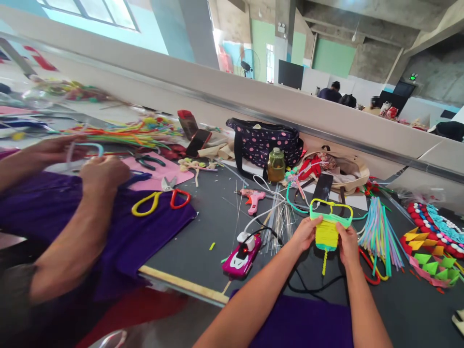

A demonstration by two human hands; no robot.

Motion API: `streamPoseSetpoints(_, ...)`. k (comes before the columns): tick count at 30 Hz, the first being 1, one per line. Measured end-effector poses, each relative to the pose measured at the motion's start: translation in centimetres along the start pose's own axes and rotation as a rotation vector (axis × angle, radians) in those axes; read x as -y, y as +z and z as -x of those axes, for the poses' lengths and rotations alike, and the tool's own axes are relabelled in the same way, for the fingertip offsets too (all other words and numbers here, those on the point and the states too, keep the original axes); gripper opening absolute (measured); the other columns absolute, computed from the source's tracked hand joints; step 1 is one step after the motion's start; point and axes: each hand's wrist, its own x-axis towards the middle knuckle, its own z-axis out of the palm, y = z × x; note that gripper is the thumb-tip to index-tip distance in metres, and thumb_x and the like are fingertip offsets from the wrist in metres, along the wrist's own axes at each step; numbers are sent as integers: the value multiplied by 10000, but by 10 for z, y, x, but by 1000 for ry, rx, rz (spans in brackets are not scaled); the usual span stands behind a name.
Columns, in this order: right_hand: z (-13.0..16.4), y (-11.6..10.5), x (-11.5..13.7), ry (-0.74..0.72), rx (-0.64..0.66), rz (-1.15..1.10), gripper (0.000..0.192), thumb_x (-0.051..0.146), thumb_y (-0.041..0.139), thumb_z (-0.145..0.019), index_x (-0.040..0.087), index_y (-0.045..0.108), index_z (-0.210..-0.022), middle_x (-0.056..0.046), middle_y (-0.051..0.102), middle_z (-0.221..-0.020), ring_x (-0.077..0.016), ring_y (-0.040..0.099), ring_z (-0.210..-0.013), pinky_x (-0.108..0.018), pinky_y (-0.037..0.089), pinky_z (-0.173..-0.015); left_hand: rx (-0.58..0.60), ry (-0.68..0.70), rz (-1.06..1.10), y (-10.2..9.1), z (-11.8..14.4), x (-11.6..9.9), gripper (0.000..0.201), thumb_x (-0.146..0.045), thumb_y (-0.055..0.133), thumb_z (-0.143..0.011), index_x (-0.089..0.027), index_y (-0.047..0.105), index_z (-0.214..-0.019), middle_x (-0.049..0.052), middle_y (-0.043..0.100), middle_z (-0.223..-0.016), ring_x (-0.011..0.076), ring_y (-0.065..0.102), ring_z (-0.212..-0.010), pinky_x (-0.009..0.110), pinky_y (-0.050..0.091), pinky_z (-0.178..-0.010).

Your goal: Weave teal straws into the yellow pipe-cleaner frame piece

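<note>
Both my hands hold a small yellow woven pipe-cleaner piece [327,232] with a green looped rim and a yellow stem hanging below. My left hand [305,233] grips its left side and my right hand [348,244] grips its right side. A bundle of pastel pipe cleaners [379,234] lies just right of my hands. A pink hot glue gun [253,199] rests on the dark table [203,241] to the left.
A co-worker's hands [103,171] at left work a pipe cleaner over purple cloth [145,227]. Yellow and red scissors [161,198], a magenta power strip [242,255], a polka-dot bag [264,140], a jar [276,165], a phone [322,186] and bright paper decorations [433,251] crowd the table.
</note>
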Motion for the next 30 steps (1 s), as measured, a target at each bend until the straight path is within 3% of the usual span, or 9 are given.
streamPoseSetpoints(3, 2, 3, -2, 10, -26, -5, 465, 382, 823, -562, 174, 716, -964, -53, 735, -797, -229, 686, -723, -339, 542, -665, -5, -10, -3, 1, 0, 4, 345, -311, 806, -641, -92, 687, -879, 132, 743, -838, 215, 702, -703, 304, 533, -711)
streamPoseSetpoints(9, 6, 5, 2, 44, -74, 5, 458, 367, 836, -544, 169, 729, -942, -59, 739, -777, -273, 701, -775, -384, 558, -710, -56, -30, 17, 1, -2, 9, 275, -279, 771, -678, -87, 694, -858, 126, 743, -832, 204, 698, -703, 283, 529, -694)
streamPoseSetpoints(16, 10, 8, 4, -14, -103, 19, 474, 362, 822, -562, 162, 713, -978, -64, 738, -801, -260, 699, -755, -358, 562, -663, -26, -39, 62, 8, 2, 7, 277, -307, 767, -694, -84, 687, -837, 129, 740, -803, 220, 704, -706, 314, 537, -741)
streamPoseSetpoints(21, 13, 11, 1, 23, -35, 63, 490, 402, 800, -596, 163, 698, -1011, -77, 734, -840, -244, 690, -726, -330, 547, -612, -94, -38, 99, 14, 6, 4, 280, -313, 784, -669, -85, 678, -794, 136, 735, -759, 231, 699, -672, 349, 538, -746)
streamPoseSetpoints(30, 25, 19, 17, -51, -57, 126, 326, 401, 771, -649, 164, 700, -861, -33, 703, -723, -200, 651, -631, -301, 508, -599, -152, 36, 86, 27, 18, 2, 284, -268, 846, -555, -97, 677, -706, 95, 724, -698, 203, 672, -617, 323, 525, -675)
